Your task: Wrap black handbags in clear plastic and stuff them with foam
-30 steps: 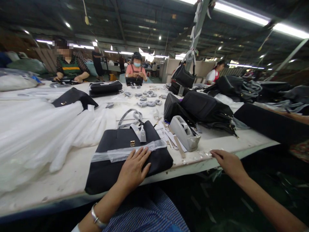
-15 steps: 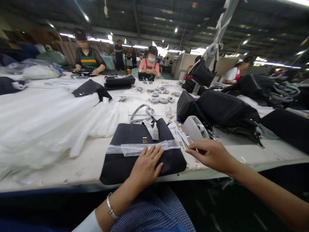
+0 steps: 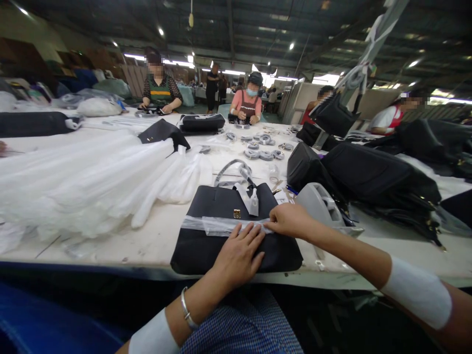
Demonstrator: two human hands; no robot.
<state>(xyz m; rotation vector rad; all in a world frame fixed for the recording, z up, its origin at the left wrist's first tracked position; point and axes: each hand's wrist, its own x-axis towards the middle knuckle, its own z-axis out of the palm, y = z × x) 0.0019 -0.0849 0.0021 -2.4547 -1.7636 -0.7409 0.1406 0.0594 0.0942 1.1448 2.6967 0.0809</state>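
Note:
A black handbag (image 3: 214, 248) lies flat at the table's front edge, with a gold clasp (image 3: 236, 214) and a wrapped handle (image 3: 232, 167) pointing away from me. Across its front runs a band of translucent plastic wrap (image 3: 217, 226). My left hand (image 3: 239, 253) lies flat on the bag, fingertips at the lower edge of the wrap. Closed in a pinch, my right hand (image 3: 289, 220) touches down at the wrap's right part. Whatever its fingertips hold is too small to make out. Right behind that hand stands a grey tape dispenser (image 3: 319, 206).
White foam sheets (image 3: 84, 182) cover the table's left side. Black bags (image 3: 368, 172) are heaped at the right, and another bag (image 3: 334, 114) hangs from a slanted post. Coiled grey-wrapped straps (image 3: 258, 147) lie mid-table. Co-workers (image 3: 246, 101) sit across the table.
My right hand has moved left from beside the tape dispenser onto the wrap on the handbag. My left hand stays on the bag. The view has turned slightly left.

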